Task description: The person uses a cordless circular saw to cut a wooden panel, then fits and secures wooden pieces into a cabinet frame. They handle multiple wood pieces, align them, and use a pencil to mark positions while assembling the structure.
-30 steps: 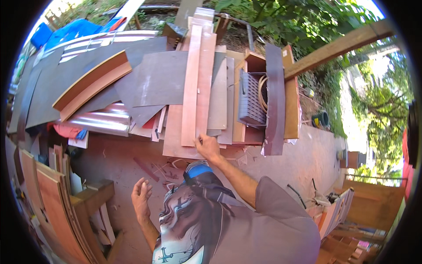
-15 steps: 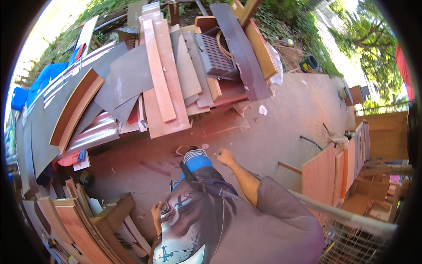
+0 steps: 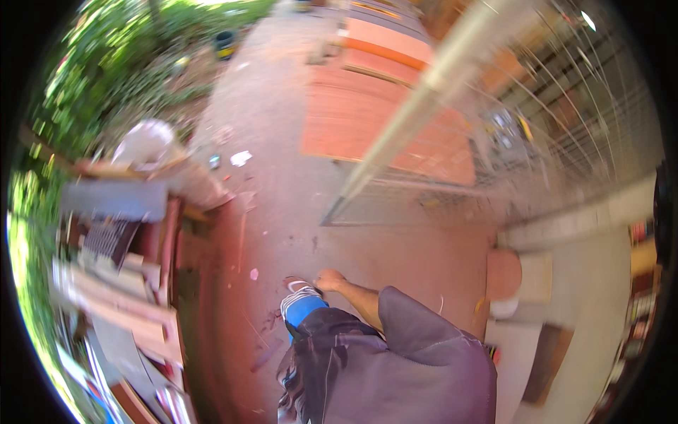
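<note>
The right hand hangs blurred, seemingly just beside the blue legwear, and I can't tell whether it's spread or clamped; the left hand is hidden from me. The boards lie heaped over to the left, well apart, while a pale post slants up ahead.

The person's left hand is out of sight. Toward six o'clock, the right hand is blurred, its grip too small to tell. The lower edge cuts off the shirt. Blur smears foliage at ten o'clock, boards at eight, wire mesh at two.
</note>
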Demonstrator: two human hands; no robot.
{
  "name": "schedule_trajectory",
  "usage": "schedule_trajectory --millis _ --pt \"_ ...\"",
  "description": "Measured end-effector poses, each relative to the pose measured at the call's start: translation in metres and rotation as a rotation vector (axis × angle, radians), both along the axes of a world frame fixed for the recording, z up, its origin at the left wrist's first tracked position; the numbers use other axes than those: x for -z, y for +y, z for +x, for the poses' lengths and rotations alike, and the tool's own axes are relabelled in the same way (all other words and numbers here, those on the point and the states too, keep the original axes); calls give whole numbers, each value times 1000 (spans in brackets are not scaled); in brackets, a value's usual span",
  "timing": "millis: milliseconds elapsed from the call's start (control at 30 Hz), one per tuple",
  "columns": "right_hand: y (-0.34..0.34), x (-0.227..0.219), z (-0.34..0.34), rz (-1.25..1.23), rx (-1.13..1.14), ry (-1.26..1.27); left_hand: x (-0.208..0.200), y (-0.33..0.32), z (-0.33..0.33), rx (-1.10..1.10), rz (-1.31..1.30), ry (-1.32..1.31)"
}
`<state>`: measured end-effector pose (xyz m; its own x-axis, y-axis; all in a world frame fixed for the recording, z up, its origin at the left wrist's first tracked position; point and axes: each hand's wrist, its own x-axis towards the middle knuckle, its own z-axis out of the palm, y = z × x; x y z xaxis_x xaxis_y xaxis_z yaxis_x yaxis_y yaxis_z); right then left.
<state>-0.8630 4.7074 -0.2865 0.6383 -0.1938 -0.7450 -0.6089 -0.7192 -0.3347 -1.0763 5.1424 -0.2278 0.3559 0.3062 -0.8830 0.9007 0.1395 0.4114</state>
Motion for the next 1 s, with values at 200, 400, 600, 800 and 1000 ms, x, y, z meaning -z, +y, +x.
schedule_trajectory --millis 200,400,600,800,1000 --pt "-44 -22 -64 139 461 -186 -10 7 92 413 71 22" --pt "-111 -27 -194 50 823 -140 -19 -58 166 838 90 14" --pt "-147 -2 -328 -110 1268 -200 -30 -193 209 1262 -56 -122" --pt "-132 21 -413 -118 1355 -67 -63 -285 218 1315 -159 -226" --pt "-87 51 -429 -23 1444 -131 -52 -314 223 1601 21 -143"
